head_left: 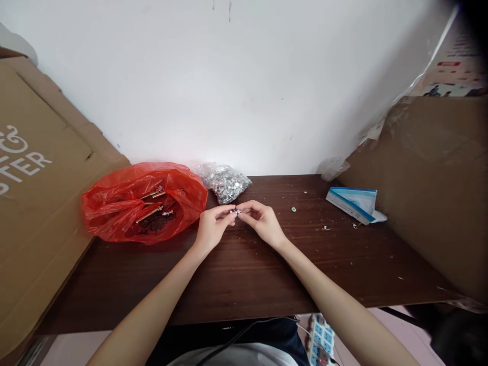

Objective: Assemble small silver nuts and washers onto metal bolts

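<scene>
Over the middle of the dark brown table, my left hand and my right hand meet at the fingertips. Both pinch a small silvery metal piece between thumb and fingers; its exact shape is too small to tell. Just behind the hands lies a clear plastic bag full of shiny silver parts. To the left of my left hand, an open red plastic bag holds several gold-coloured rods and dark small parts.
Cardboard boxes stand at the left and right sides. A blue and white small carton lies at the right, with a small ring and scraps nearer the middle. A white wall rises behind the table.
</scene>
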Motion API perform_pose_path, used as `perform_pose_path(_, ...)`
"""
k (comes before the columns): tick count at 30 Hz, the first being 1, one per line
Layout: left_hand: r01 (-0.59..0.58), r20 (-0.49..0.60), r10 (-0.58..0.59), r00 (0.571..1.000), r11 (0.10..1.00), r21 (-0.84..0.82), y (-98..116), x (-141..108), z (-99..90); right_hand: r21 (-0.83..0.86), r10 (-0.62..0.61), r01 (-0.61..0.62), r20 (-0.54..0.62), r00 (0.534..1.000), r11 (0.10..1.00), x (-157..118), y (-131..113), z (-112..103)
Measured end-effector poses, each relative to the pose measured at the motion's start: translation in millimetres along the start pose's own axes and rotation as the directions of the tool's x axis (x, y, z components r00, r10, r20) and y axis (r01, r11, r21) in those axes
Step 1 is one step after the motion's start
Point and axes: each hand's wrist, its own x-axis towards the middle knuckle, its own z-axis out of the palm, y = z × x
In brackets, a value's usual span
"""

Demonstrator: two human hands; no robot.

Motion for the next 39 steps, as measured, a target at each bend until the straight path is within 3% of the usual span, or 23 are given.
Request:
perform_pose_path(3, 0.114, -0.013, -0.118, 0.993, 0.983, -0.145, 3.0, 1.7, -0.7, -0.161, -0.137, 0.134, -0.008, 0.991, 0.978, -2.5, -4.5, 0.4)
perform_pose_path(7, 0.162, 0.01, -0.164, 0.986, 0.962, -0.221, 5.4, 1.9, -1.4, -0.29, -0.23, 0.229, 0.031, 0.973, 0.929, -4.6, -10.7, 0.8)
perform_pose_path(10, 0.124, -0.003, -0.129, 0.992, 0.964, -0.234, 4.7, 0.7, -1.1, -0.368, -0.221, 0.224, 0.051, 0.974, 0.903, -3.7, -11.6, 0.2)
perform_pose_path(13, 0.115, -0.018, -0.122, 0.992, 0.971, -0.21, 3.0, 0.2, -1.6, -0.434, -0.149, 0.145, 0.026, 0.989, 0.889, -1.5, -9.3, -1.5)
perform_pose_path(17, 0.079, -0.021, -0.081, 0.996, 0.992, -0.096, 2.1, 1.4, -3.6, -0.28, -0.038, 0.037, 0.001, 0.999, 0.959, 1.6, -3.2, -3.4)
perform_pose_path(21, -0.005, 0.004, 0.006, 1.0, 1.0, -0.019, 3.3, 2.5, -3.9, -0.084, -0.019, 0.02, 0.011, 1.0, 0.996, 4.3, 3.2, -2.6)
perform_pose_path(28, -0.026, 0.053, 0.024, 0.998, 0.999, 0.031, 1.6, 4.2, -4.3, -0.074, -0.079, 0.079, 0.009, 0.997, 0.994, 4.7, 3.8, -0.7)
perform_pose_path(34, 0.029, 0.078, -0.024, 0.997, 0.998, -0.064, 1.8, 3.7, -4.1, -0.085, -0.153, 0.152, -0.002, 0.988, 0.985, 3.4, -1.2, 0.5)
perform_pose_path(39, 0.063, 0.077, -0.054, 0.996, 0.99, -0.128, 7.8, 3.6, -6.6, -0.041, -0.076, 0.075, -0.023, 0.997, 0.996, 4.1, 1.1, 4.5)
